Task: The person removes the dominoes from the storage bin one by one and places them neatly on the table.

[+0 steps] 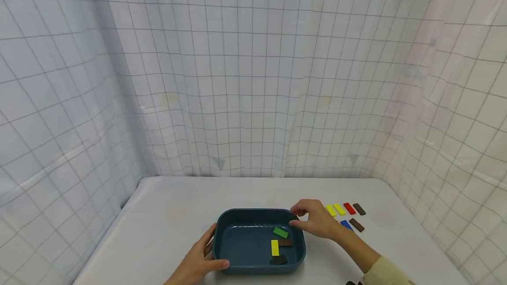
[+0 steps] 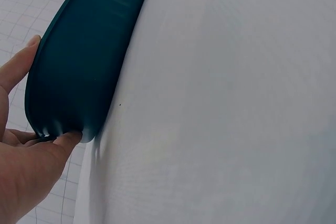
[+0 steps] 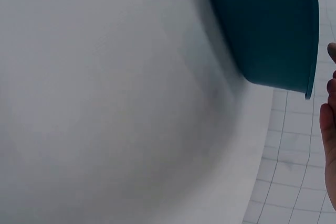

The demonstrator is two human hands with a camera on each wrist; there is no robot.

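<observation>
evidently the blue tray (image 1: 241, 243) is sitting on the white table (image 1: 166, 223), between the two hands. inside, a green block (image 1: 281, 232), a yellow block (image 1: 275, 247), a brown block (image 1: 286, 242) and a blackish block (image 1: 279, 260) are lying toward its right side, probably because that side is nearer the right hand (image 1: 317, 220). the left hand (image 1: 198, 256) is gripping the left end, thumb at the near rim, seemingly steadying the tray. the right hand is hovering at the far right corner, thumb and fingertips close together; whether they are pinching anything, i cannot tell. farther right, yellow pieces (image 1: 339, 209), a red piece (image 1: 349, 208), a blue piece (image 1: 346, 224) and dark brown pieces (image 1: 357, 225) are lying apart, apparently for easy picking.
</observation>
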